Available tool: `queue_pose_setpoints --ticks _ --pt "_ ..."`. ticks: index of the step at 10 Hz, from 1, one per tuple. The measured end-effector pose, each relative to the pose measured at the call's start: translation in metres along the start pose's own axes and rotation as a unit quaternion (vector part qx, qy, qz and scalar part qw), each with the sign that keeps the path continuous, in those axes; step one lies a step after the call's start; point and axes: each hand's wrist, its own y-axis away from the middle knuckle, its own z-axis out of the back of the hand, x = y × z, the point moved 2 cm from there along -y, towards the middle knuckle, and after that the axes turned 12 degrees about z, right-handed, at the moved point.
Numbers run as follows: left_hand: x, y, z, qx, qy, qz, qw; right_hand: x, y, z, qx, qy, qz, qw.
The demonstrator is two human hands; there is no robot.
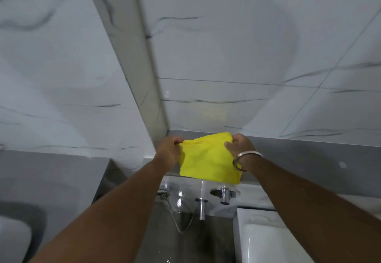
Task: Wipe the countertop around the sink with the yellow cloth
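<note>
The yellow cloth [208, 158] hangs spread out in front of the marble-patterned wall, near the corner. My left hand [169, 149] pinches its upper left corner and my right hand [240, 144], with a metal bangle on the wrist, pinches its upper right corner. The cloth's lower edge drops over a grey ledge [309, 155] that runs along the wall. A white basin [266, 240] shows at the lower right, partly hidden by my right forearm.
Chrome taps and a valve [223, 194] with a thin hose [177, 219] are mounted below the cloth. A white toilet [12, 238] sits at the lower left on a dark floor. Marble tiled walls meet at a corner [144, 77].
</note>
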Motion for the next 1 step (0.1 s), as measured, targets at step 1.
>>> queue_pose_setpoints --ticks 1 --pt "0.0043 -0.0010 0.0074 -0.053 -0.028 -0.023 0.998 -0.0004 0.0074 -0.0068 -0.039 0.013 0.042 0.998"
